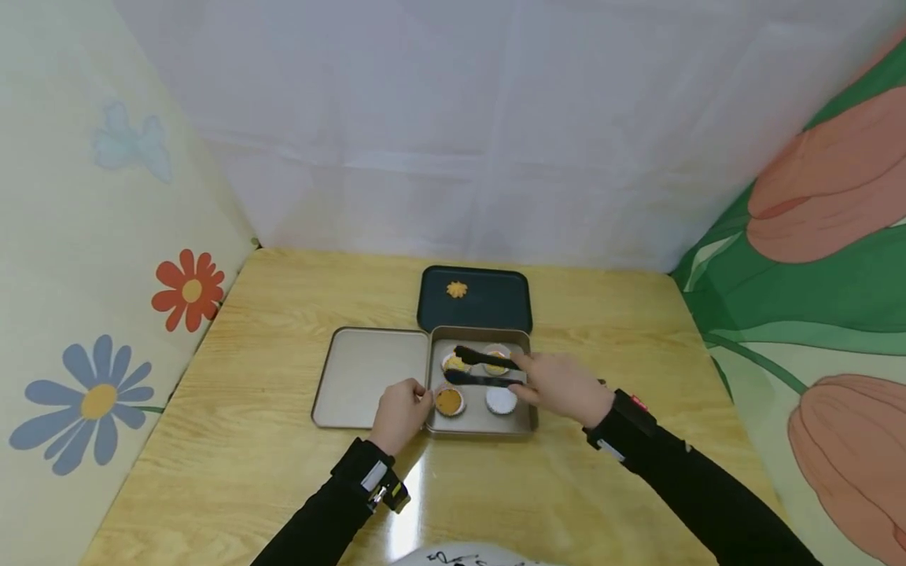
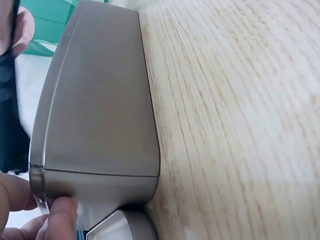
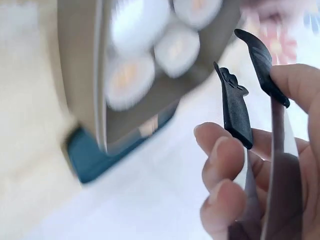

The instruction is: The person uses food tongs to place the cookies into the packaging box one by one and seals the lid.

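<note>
My right hand [image 1: 562,387] holds black-tipped tongs [image 3: 237,107] whose two arms stand apart, with nothing between the tips. The tongs reach over a metal box [image 1: 481,433] that holds several white paper cups. A brown round biscuit [image 1: 448,402] fills the front left cup, yellow pieces [image 1: 455,362] show in the back left one, and more yellow in the back right one. Only white shows in the front right cup [image 1: 501,401]. At the box's left wall, my left hand [image 1: 401,411] pinches the rim between thumb and fingers, seen close up in the left wrist view.
Left of the box lies its flat metal lid [image 1: 375,377], folded open. Directly behind stands a dark green tray [image 1: 495,295] with one flower-shaped biscuit [image 1: 456,290] on it. A white cloth [image 1: 453,134] hangs behind the wooden table [image 1: 602,487]; painted panels flank both sides.
</note>
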The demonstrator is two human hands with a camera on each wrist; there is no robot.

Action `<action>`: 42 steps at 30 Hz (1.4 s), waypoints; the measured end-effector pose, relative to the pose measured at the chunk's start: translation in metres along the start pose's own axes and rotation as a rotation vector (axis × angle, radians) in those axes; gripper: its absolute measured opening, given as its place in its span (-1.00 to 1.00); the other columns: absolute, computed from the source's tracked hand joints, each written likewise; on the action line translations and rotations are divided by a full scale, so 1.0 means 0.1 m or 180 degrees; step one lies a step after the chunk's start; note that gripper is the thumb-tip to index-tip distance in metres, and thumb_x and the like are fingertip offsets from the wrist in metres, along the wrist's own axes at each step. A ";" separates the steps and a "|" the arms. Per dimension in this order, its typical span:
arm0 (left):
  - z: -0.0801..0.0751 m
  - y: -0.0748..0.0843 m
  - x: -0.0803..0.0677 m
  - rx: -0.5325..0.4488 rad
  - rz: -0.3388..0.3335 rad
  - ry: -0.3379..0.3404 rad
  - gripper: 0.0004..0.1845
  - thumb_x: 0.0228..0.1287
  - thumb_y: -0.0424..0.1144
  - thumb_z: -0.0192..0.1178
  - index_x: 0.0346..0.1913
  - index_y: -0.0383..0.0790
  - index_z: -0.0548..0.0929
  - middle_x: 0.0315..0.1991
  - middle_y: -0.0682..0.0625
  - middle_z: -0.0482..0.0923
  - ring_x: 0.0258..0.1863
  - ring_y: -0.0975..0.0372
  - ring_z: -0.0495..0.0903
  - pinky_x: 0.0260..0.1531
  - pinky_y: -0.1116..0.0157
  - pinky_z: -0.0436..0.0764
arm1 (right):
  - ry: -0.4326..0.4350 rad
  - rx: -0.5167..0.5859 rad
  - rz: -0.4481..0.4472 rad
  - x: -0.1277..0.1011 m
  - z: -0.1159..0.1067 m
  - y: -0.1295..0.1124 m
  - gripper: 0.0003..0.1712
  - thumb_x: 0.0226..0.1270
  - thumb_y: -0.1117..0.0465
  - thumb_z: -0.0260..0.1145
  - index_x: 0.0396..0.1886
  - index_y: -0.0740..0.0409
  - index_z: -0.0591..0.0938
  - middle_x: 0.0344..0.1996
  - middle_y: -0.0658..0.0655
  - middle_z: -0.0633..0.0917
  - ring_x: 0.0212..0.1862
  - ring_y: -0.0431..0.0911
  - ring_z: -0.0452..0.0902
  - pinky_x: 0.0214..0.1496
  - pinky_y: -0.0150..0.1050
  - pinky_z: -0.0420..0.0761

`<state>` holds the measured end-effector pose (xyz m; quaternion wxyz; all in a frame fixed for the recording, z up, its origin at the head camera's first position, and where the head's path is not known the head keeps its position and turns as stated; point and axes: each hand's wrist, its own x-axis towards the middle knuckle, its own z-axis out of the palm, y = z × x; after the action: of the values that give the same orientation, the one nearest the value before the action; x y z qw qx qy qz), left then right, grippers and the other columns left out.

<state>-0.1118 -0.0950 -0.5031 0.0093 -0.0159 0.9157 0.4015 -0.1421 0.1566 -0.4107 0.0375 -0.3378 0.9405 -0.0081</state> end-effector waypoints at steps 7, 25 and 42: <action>0.02 -0.03 -0.06 0.0016 -0.0005 0.0124 -0.83 0.10 -0.27 0.20 -0.52 -0.32 0.58 -0.67 0.02 0.45 -0.69 0.26 0.37 -0.68 0.34 0.36 | 0.0381 -0.0013 0.0261 0.54 -0.17 0.45 -0.40 0.24 -0.02 0.21 0.12 0.34 0.45 -0.41 0.21 0.64 -0.51 -0.04 0.54 -0.55 -0.22 0.47; 0.25 0.06 -0.33 -0.0076 0.0233 0.0046 -0.84 0.08 -0.28 0.22 -0.56 -0.28 0.57 -0.65 0.02 0.49 -0.71 0.32 0.36 -0.69 0.39 0.35 | -0.0173 -0.0167 0.0611 1.14 0.27 0.74 -0.66 0.22 -0.02 0.23 -0.43 0.20 0.55 -0.65 0.08 0.48 -0.57 -0.06 0.42 -0.52 -0.19 0.37; 0.20 0.14 -0.27 -0.0051 0.0317 0.0042 -0.84 0.09 -0.29 0.21 -0.56 -0.29 0.56 -0.65 0.01 0.48 -0.72 0.32 0.36 -0.70 0.39 0.35 | -0.0155 -0.0271 0.0732 1.08 0.18 0.74 -0.67 0.25 0.01 0.20 -0.45 0.20 0.57 -0.64 0.11 0.51 -0.53 -0.03 0.48 -0.46 -0.15 0.46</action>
<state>-0.0852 -0.0703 -0.5062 -0.0168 0.0270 0.9121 0.4086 -0.2705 0.1455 -0.4388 0.0466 -0.2291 0.9713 0.0445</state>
